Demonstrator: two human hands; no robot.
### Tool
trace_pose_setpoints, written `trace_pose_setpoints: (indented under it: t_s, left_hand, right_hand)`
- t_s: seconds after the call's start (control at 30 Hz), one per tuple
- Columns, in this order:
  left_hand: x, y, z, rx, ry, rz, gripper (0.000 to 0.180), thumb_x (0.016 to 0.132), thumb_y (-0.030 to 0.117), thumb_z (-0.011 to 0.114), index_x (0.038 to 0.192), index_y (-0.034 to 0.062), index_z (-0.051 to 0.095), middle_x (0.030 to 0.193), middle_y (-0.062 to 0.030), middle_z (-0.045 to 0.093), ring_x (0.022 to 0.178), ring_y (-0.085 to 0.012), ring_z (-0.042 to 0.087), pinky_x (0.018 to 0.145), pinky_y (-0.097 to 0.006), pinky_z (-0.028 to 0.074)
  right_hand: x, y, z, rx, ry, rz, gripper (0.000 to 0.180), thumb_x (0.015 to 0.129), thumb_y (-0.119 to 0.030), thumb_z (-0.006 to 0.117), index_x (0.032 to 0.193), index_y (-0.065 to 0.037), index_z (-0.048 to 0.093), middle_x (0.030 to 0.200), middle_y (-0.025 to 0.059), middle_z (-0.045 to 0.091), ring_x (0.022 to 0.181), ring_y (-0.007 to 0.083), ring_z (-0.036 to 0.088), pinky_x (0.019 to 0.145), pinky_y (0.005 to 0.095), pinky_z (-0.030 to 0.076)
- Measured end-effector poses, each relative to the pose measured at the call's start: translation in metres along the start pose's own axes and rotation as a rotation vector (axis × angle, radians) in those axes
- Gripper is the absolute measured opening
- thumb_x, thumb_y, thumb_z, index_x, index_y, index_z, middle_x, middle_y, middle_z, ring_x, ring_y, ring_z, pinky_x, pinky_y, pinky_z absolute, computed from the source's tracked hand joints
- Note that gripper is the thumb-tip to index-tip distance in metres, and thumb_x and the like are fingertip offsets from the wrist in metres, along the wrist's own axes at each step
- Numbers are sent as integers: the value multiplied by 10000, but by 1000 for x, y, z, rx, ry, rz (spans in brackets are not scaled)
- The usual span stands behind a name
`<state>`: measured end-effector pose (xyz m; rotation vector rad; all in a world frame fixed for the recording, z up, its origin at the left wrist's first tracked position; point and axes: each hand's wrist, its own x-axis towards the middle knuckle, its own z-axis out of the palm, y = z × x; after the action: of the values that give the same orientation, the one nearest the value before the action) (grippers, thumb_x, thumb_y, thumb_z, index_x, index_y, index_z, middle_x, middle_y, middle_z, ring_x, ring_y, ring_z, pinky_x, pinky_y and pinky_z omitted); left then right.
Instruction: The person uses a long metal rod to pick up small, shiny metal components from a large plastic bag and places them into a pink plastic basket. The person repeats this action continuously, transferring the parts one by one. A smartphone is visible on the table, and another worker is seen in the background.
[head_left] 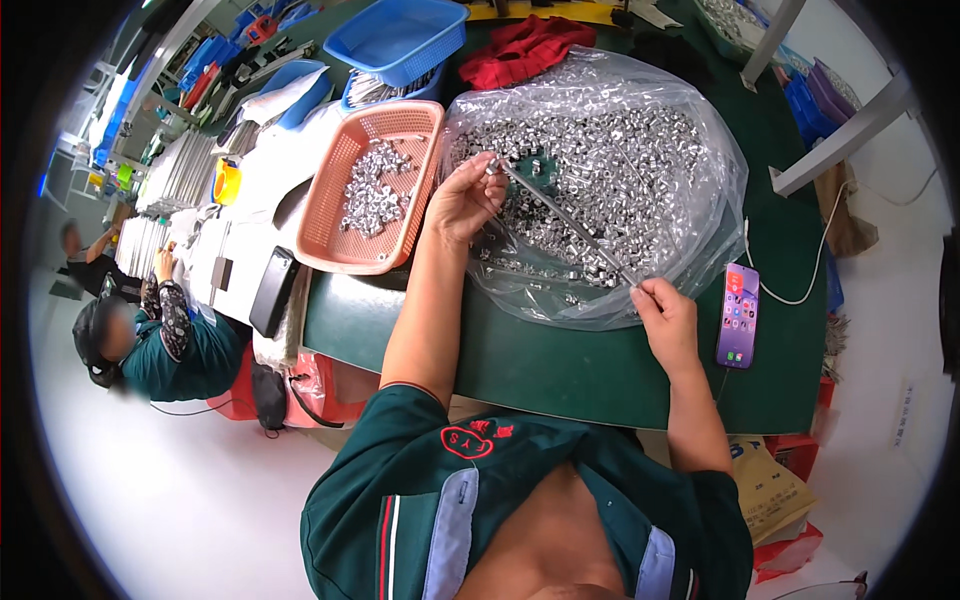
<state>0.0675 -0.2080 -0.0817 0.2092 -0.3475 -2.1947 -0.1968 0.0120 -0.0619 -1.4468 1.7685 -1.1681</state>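
A thin grey metal rod [572, 224] slants over a clear plastic bag [715, 165] spread out on the table. The bag bears a heap of small silver metal parts [640, 165]. With its fingertips, my right hand [666, 318] pinches the rod's near end. At the far end, my left hand [466, 202] is closed on a small silver metal part [493, 167], its fingers pinched together. Whether that part sits on the rod's tip or just beside it, I cannot tell. Left of my left hand stands a pink plastic basket [312, 215] with a smaller pile of similar parts inside.
A lit phone [738, 316] lies on the green table [560, 372] right of my right hand, beside a white cable [800, 298]. Behind are a blue basket [400, 55] and red cloth [525, 50]. A black case [273, 292] lies left. A co-worker [185, 350] sits further left.
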Motion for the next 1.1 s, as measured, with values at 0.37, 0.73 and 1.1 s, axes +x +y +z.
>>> trace_pose_setpoints:
  t_s: [0.37,0.73,1.1]
  left_hand:
    - [1,-5,4,82,87,98,145,839,4,621,979,17,586,940,-153,618,783,-209,590,640,-266,502]
    - [-2,0,4,215,154,-13,125,847,31,606,968,14,582,887,-134,632,720,-174,596,604,-257,480]
    - [0,-8,16,269,80,177,39,850,38,620,887,35,611,797,-65,641,708,-152,609,633,-271,501]
  right_hand:
    - [1,-1,1,25,8,-20,128,848,-124,642,844,-3,598,568,45,523,520,75,462,495,258,378]
    - [2,-3,-3,-118,7,-99,122,842,-144,645,840,-30,602,567,86,541,485,172,526,490,294,404]
    - [2,1,-2,-2,-11,-34,121,841,-118,644,829,-10,591,561,55,510,496,103,459,490,261,377]
